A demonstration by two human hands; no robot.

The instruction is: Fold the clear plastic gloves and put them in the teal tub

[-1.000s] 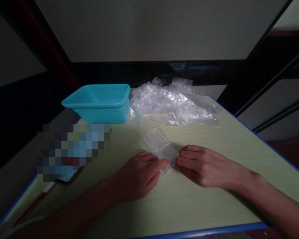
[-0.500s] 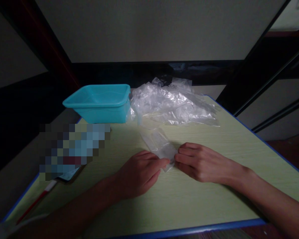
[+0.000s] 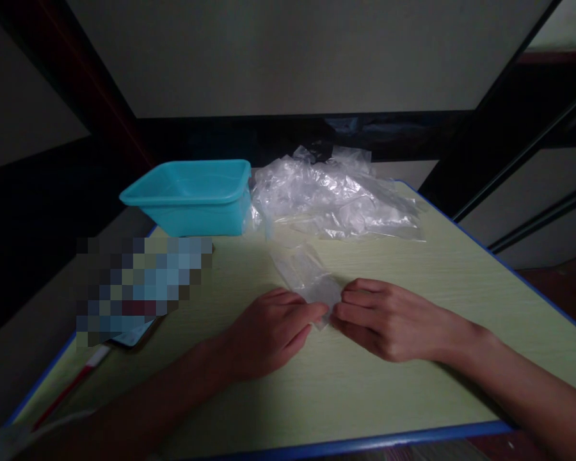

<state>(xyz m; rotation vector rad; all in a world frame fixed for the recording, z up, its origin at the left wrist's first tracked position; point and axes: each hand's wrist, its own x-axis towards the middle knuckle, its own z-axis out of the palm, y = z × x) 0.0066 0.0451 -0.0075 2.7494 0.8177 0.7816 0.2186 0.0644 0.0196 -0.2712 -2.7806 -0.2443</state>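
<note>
A small clear plastic bag (image 3: 303,272) lies slanted on the table between my hands, its near end toward me. My left hand (image 3: 273,333) pinches that near end from the left, with the thumb on top of the film. From the right, my right hand (image 3: 377,317) has its curled fingers closed at the bag's near right edge; its fingertips are partly hidden. Beyond the bag, a crumpled heap of clear plastic bags (image 3: 336,195) spreads over the far side of the table.
A turquoise plastic basin (image 3: 196,218) stands at the far left, beside the heap. Nearer on the left lies a phone-like device (image 3: 137,336), mostly blurred out by pixelation, with a red and white stick-like thing (image 3: 84,374) by it. The table (image 3: 461,269) has a blue edge.
My right hand has shifted slightly toward me and its fingers have moved a little along the bag's edge. My left hand keeps its pinch almost unmoved.
</note>
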